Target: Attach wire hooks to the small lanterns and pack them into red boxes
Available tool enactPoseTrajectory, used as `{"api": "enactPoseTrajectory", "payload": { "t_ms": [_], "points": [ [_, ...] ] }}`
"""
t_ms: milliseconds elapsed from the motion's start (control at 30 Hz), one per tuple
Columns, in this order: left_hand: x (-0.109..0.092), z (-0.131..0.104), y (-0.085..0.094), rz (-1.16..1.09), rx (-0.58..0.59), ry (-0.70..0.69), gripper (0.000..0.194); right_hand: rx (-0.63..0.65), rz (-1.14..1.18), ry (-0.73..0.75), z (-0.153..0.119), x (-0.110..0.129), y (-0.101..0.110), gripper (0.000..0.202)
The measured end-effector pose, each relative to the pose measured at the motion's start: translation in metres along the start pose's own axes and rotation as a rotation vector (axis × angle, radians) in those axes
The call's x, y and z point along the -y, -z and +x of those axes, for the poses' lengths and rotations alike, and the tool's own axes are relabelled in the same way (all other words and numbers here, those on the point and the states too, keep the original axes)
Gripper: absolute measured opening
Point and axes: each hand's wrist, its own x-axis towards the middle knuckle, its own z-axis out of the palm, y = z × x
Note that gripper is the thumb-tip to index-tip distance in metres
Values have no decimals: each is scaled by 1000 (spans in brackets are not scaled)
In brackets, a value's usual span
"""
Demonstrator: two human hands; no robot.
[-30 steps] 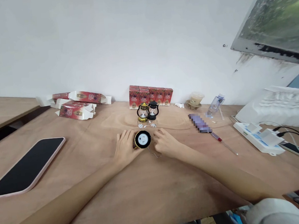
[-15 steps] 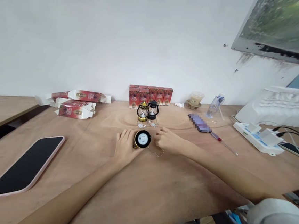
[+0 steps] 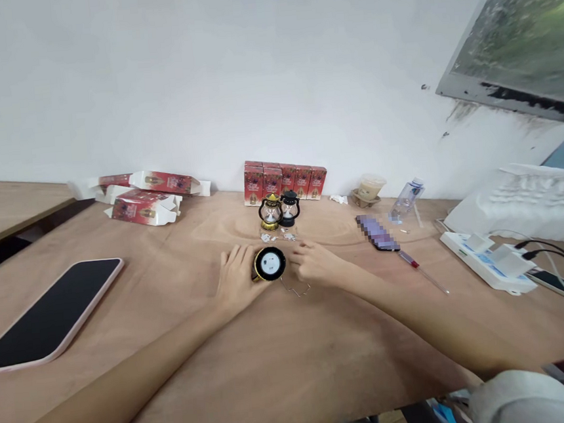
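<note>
Bench (image 3: 286, 369): flat, brown, wood-grained; cut off by the frame at lower left and right. Phone (image 3: 58, 310) laid at left, screen dark, rim pale pink, near corner clipped by the frame edge. Opened cartons (image 3: 146, 210) heaped by the wall, red card with white flaps; printing too small to be read. Power strip (image 3: 484, 259) at right, white plastic, partly covered by plugs and dark cables. Upright red boxes (image 3: 272, 181) ranked against the wall; pale lettering noted, not legible.

Left hand (image 3: 238, 274): grip closed around the side of a round piece (image 3: 270, 264), which is held at bench centre, its black-ringed base with white disc turned toward the camera; gold edging shows, remainder of the body hidden. Small marks on the disc cannot be made out. Right hand (image 3: 316, 264) just beside it, fingers curled; whether anything is pinched in that grip cannot be told.

Gold lantern (image 3: 270, 212) and black lantern (image 3: 289, 209) stood behind, clear-bodied. Screwdriver (image 3: 409, 259) at right, red-collared, slim shaft; pixelated patch by its handle. Thin bent wire (image 3: 298, 294) partly hidden below the right hand. White scraps (image 3: 265, 237) scattered before the lanterns.
</note>
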Motion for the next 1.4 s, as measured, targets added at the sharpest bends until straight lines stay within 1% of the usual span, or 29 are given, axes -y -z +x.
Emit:
{"api": "enactPoseTrajectory", "payload": {
  "t_ms": [67, 167, 233, 267, 300, 367, 467, 533, 733, 867, 967, 1033, 1167, 1400],
  "points": [
    [-1, 0, 0, -7, -1, -2, 39, -168, 114, -117, -3, -4, 2, 11],
    [0, 0, 0, -23, -8, -7, 40, -543, 466, -296, -7, -3, 10, 13],
    [0, 0, 0, -30, -14, -9, 40, -768, 683, -361, -7, 4, 17, 14],
    [0, 0, 0, -31, -15, -11, 40, -846, 744, -372, -7, 8, 20, 14],
    [0, 0, 0, -32, -15, -12, 40, -897, 769, -368, -6, 13, 22, 13],
    [0, 0, 0, -33, -14, -15, 39, -919, 750, -333, -3, 21, 25, 13],
    [0, 0, 1, -40, -6, -26, 39, -874, 670, -299, 0, 28, 23, 17],
    [0, 0, 1, -42, -8, -38, 40, -872, 631, -297, 2, 30, 20, 19],
    [0, -1, 1, -32, -14, -41, 37, -924, 568, -320, 5, 33, 15, 19],
    [0, -1, 0, -43, -22, -43, 38, -996, 456, -302, 9, 35, 12, 13],
    [0, -1, 0, -48, -18, -44, 38, -1072, 349, -267, 11, 35, 7, 7],
    [0, 0, 1, -48, -15, -40, 39, -1101, 302, -243, 13, 36, 4, 6],
    [-1, 0, 2, -36, -10, -26, 38, -1101, 257, -246, 15, 37, 2, 7],
    [0, 0, -1, -14, -9, 17, 35, -1060, 216, -230, 15, 37, 6, 12]
  ]
}}
